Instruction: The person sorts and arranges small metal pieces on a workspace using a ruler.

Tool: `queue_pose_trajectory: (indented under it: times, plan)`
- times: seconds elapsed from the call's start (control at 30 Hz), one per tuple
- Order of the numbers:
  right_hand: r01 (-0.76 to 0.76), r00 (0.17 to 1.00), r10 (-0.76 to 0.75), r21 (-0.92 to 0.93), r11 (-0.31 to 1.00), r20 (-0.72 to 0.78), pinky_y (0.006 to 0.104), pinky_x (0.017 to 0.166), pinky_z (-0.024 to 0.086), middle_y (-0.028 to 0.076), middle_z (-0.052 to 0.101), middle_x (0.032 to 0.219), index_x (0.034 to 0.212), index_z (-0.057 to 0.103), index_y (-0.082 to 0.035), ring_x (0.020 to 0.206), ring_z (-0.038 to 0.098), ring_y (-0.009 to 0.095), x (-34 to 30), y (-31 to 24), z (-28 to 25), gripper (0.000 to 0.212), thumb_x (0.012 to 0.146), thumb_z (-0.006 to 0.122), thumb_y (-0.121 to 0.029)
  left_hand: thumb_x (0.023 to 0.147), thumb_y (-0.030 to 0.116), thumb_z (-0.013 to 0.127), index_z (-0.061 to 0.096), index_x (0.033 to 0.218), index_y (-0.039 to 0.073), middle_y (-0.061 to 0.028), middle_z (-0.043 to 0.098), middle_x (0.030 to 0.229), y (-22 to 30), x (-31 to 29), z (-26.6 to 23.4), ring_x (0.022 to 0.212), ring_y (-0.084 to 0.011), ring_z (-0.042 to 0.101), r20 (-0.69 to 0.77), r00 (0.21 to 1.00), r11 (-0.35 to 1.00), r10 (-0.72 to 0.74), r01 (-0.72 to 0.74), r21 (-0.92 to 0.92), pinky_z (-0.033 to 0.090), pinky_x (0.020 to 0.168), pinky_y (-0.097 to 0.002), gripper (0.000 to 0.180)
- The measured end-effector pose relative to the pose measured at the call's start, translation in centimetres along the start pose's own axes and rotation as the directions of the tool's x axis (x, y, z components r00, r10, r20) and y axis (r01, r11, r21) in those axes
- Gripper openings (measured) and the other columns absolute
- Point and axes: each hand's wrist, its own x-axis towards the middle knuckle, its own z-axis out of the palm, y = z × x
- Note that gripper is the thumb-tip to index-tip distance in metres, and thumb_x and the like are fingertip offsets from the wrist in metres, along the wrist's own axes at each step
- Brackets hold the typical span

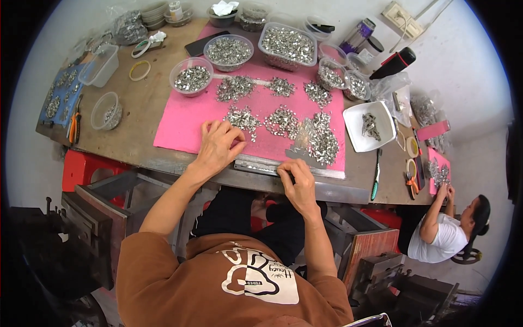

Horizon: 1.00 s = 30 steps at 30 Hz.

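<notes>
My left hand (219, 145) rests over the pink mat (182, 122) with its fingers bent and thumb close to the index finger. Anything between those fingertips is too small to make out. Just right of it lies a loose pile of small shiny metal pieces (242, 121). Along the table's front edge runs a narrow metal strip (255, 167) with a row of tiny bright pieces along it. My right hand (298, 182) grips the strip's right end, fingers curled around it. Flat grey metal plates (306, 156) lie beyond that hand, partly under another pile of metal pieces (323, 143).
Tubs of metal pieces (229, 52) line the back of the mat. A white square dish (370, 126) stands right, near a green-tipped tool (376, 174). Orange-handled pliers (74, 122) lie left. At far right, a co-worker (444, 229) handles pieces on another pink mat.
</notes>
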Motion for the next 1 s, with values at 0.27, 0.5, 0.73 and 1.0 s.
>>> queue_pose_trajectory:
  times: [0.27, 0.5, 0.73, 1.0]
  plan:
    - [0.033, 0.998, -0.034, -0.015, 0.999, -0.053, 0.0379, 0.076, 0.047, 0.011, 0.066, 0.090, 0.091, 0.067, -0.002, 0.083, 0.062, 0.030, -0.1, 0.0, 0.4, 0.010, 0.083, 0.074, 0.000, 0.083, 0.018, 0.076, 0.069, 0.089, 0.013, -0.0028, 0.057, 0.090, 0.2, -0.3, 0.2, 0.095, -0.0240, 0.055, -0.024, 0.998, 0.997, 0.060, -0.058, 0.044, 0.033, 0.099, -0.0511, 0.010]
    - [0.165, 0.982, -0.182, -0.245, 0.955, -0.046, 0.0391, 0.081, 0.046, 0.009, 0.066, 0.091, 0.095, 0.068, -0.003, 0.087, 0.063, 0.028, -0.7, -0.9, 0.7, 0.016, 0.082, 0.076, -0.001, 0.088, 0.008, 0.068, 0.063, 0.093, 0.006, -0.0069, 0.062, 0.088, 1.7, -1.2, -1.1, 0.087, -0.0263, 0.056, 0.084, 0.996, 0.963, -0.029, 0.051, -0.265, 0.040, 0.088, -0.0423, 0.007]
    - [0.043, 0.990, -0.048, -0.041, 0.998, -0.135, 0.0394, 0.088, 0.047, 0.012, 0.070, 0.101, 0.106, 0.069, -0.002, 0.096, 0.066, 0.029, -1.9, 0.3, 0.6, 0.022, 0.085, 0.073, -0.002, 0.088, 0.002, 0.064, 0.059, 0.093, 0.002, -0.0107, 0.060, 0.089, 3.4, -3.0, -0.3, 0.085, -0.0297, 0.056, 0.049, 0.998, 0.884, 0.038, -0.010, -0.468, 0.045, 0.078, -0.0394, 0.008]
    - [-0.085, 0.938, 0.112, 0.095, 0.992, -0.329, 0.0357, 0.082, 0.051, 0.013, 0.070, 0.099, 0.104, 0.071, 0.001, 0.091, 0.067, 0.027, -3.1, 1.0, 0.4, 0.015, 0.089, 0.067, 0.003, 0.086, -0.003, 0.065, 0.057, 0.092, 0.001, -0.0122, 0.059, 0.092, 3.4, -3.2, 0.3, 0.084, -0.0314, 0.056, -0.023, 0.993, 0.907, 0.116, -0.115, -0.406, 0.047, 0.075, -0.0396, 0.011]
